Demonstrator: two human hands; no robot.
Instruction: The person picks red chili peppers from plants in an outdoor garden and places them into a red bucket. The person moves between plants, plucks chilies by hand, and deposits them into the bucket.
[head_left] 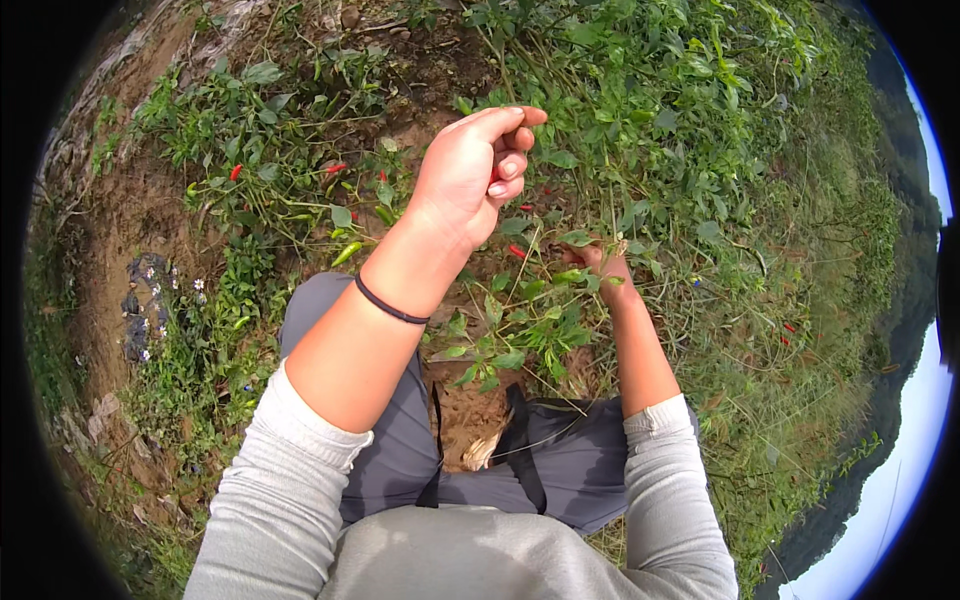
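Note:
My left hand point(475, 165) is raised over the plants with its fingers curled in. A bit of red chili pepper shows between those fingers. Lower and to the right, my right hand point(598, 262) reaches in among the leaves of a chili plant point(545, 330). Its fingers look bent together at the branch, but leaves partly cover them and what they grip is unclear. A red chili point(517, 251) hangs just left of that hand, and a green chili point(347, 253) hangs below my left wrist.
More red chilies, such as one point(236, 173) at the left, hang on a leafy plant point(270, 190). Dense green bushes point(670, 120) stand at the far right. Bare brown soil point(110, 230) slopes along the left. My grey-trousered legs point(385, 440) are bent around the near plant.

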